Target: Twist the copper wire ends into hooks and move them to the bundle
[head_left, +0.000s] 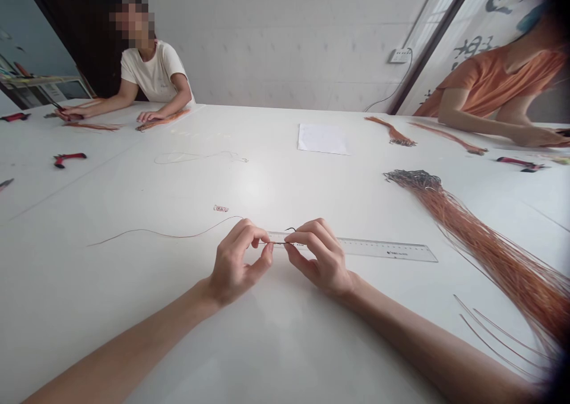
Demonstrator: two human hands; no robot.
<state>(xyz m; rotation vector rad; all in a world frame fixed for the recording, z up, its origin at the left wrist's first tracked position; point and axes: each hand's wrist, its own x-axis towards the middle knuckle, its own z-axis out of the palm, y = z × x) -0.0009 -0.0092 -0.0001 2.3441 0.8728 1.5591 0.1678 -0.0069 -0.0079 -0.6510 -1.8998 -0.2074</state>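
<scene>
My left hand pinches a thin brown line between thumb and finger; its loose part curves off to the left over the white table. Close by on the right, my right hand pinches a small dark hook, whose curved end sticks up above the fingertips. The line runs straight across the short gap between both hands. Beneath and behind the fingers lies a clear ruler, reaching out to the right. Where line and hook meet is too small to make out.
A large bundle of orange-brown lines with dark hooks lies at the right. Loose strands are near it. Red pliers lie left, others right. White paper is farther back. Two people sit across the table.
</scene>
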